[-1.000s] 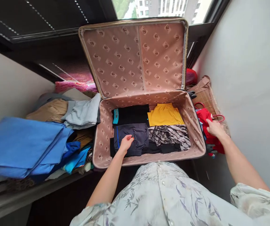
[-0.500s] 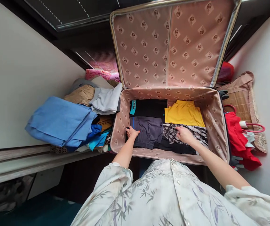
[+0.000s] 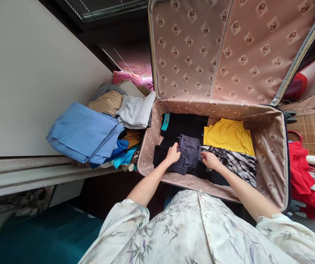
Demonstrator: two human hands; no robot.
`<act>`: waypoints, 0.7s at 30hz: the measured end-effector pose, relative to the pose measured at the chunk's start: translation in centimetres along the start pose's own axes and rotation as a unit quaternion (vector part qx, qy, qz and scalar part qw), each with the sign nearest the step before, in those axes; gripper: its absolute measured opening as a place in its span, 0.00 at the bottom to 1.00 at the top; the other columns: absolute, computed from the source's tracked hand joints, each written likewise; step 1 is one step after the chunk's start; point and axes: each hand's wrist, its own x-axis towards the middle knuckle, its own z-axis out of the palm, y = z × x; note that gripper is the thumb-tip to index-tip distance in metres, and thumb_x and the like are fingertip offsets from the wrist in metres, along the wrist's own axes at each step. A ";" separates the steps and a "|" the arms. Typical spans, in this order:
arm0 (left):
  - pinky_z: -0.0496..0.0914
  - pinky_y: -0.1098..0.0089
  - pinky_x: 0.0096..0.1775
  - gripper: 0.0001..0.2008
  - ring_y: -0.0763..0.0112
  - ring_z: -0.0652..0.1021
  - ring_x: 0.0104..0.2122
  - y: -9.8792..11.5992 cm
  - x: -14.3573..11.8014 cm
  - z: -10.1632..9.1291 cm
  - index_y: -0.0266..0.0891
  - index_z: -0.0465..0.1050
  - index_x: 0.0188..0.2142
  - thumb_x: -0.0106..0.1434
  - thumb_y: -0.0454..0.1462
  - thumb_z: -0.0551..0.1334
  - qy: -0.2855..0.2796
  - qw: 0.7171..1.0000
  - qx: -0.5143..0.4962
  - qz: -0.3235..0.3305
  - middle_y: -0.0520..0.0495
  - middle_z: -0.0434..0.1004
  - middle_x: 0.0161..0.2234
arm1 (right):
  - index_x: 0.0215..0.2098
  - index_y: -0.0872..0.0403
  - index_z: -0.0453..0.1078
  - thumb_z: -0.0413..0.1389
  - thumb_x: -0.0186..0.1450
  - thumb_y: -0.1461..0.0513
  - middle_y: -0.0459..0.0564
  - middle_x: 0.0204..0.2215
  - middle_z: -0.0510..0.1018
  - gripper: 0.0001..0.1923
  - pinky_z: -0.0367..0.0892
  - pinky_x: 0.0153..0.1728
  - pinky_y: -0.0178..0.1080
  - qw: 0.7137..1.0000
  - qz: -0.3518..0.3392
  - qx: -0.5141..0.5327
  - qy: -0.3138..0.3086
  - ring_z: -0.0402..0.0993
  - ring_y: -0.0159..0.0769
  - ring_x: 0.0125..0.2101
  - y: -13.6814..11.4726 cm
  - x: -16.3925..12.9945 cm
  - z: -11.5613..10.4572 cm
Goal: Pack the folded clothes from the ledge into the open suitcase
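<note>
Two hands in my suitcase [image 3: 157, 146]: my left hand [image 3: 173, 154] pinches the grey shorts [image 3: 189, 154], my right hand [image 3: 209, 160] curls onto the patterned cloth [image 3: 236, 163] to keep it flat.

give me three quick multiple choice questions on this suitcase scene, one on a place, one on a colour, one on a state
1. Where does the yellow garment lie?
A. in the suitcase, far right
B. on the ledge
C. on the floor

2. What colour is the big folded cloth left of the suitcase?
A. red
B. blue
C. green

3. What is the left hand doing?
A. resting flat
B. gripping the dark grey garment
C. hanging outside the case

Answers: 1 A, it sits inside against the far wall; 2 B, plainly blue; 3 B, fingers pinch its lifted edge.
</note>
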 end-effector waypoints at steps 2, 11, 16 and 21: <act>0.72 0.65 0.46 0.13 0.62 0.80 0.40 1.1 -0.2 -2.0 0.38 0.72 0.45 0.60 0.28 0.60 -0.002 0.994 -0.057 0.098 0.44 0.80 0.40 | 0.60 0.59 0.71 0.50 0.67 0.67 0.56 0.43 0.84 0.23 0.68 0.46 0.34 1.000 0.008 0.017 0.006 0.80 0.37 0.42 0.4 -0.4 -0.4; 0.67 0.61 0.60 0.28 0.53 0.76 0.59 -0.6 11.9 -8.0 0.34 0.63 0.62 0.64 0.33 0.66 0.132 0.982 -0.087 -0.103 0.34 0.75 0.57 | 0.54 0.57 0.75 0.51 0.65 0.62 0.53 0.36 0.85 0.22 0.71 0.43 0.39 0.981 0.066 0.154 0.099 0.80 0.40 0.35 2.1 -3.4 -1.8; 0.61 0.58 0.65 0.44 0.45 0.62 0.69 -2.2 17.3 -5.8 0.26 0.58 0.66 0.58 0.42 0.75 0.127 0.963 -0.074 -0.225 0.21 0.61 0.67 | 0.52 0.55 0.75 0.50 0.64 0.60 0.53 0.36 0.84 0.21 0.72 0.43 0.41 0.970 0.101 0.184 0.121 0.81 0.41 0.36 2.5 -6.3 -0.5; 0.73 0.58 0.55 0.30 0.45 0.75 0.60 -0.9 18.6 -5.3 0.27 0.68 0.60 0.63 0.41 0.71 0.118 0.960 -0.115 -0.227 0.23 0.72 0.59 | 0.51 0.55 0.76 0.49 0.63 0.59 0.52 0.33 0.84 0.22 0.73 0.40 0.42 0.962 0.138 0.198 0.125 0.80 0.42 0.31 2.5 -8.2 1.4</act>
